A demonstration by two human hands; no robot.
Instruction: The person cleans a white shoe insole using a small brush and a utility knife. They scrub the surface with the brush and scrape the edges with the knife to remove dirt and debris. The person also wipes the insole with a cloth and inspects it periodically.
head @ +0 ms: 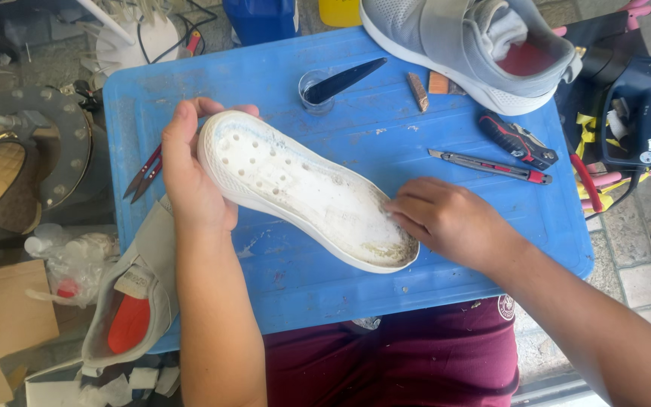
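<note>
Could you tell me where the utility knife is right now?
The utility knife lies on the blue board, beyond the right hand, beside the folding tool.

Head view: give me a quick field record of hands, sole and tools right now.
Left hand: grips toe end of white sole
Right hand: fingers pressed into heel end of sole
Sole: inner side up, on blue board
Tools: utility knife, small scissors
Also: grey shoe, glass cup
</note>
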